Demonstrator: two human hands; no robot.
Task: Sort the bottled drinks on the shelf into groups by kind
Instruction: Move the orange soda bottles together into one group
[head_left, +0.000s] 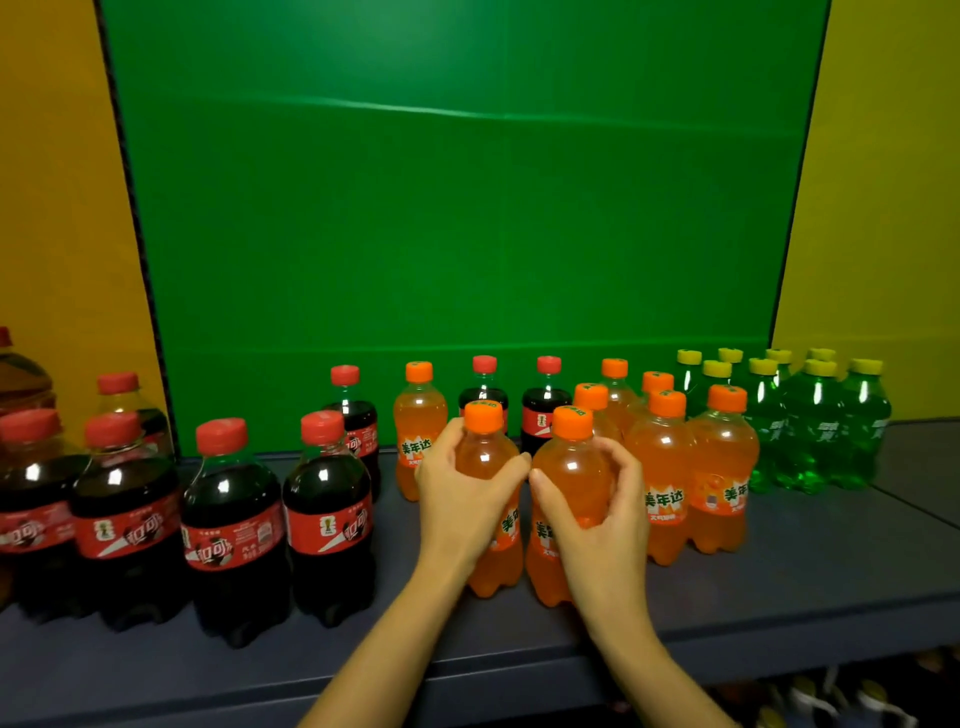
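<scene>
**Two orange bottles gripped at mid-shelf**

A flat green backboard (457, 218) stands behind the dark blue-grey shelf (779, 582). Dark cola bottles with red caps (234, 519) crowd its left; orange soda bottles with orange caps (665, 467) fill the middle-right; green bottles with yellow caps (810, 426) stand far right; two stray cola bottles (543, 410) stand at the back among the orange. The left hand (457, 499) has its fingers curled round one orange plastic bottle (485, 452); the right hand (602, 519) grips a second orange bottle (571, 467) just beside it; both are upright, front centre.

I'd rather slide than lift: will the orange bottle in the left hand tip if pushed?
Probably steady if pushed low: the orange bottle looks full, so likely heavy. Pushed high, its tall narrow shape could tip. Glossy plastic may slip in the left hand.
</scene>
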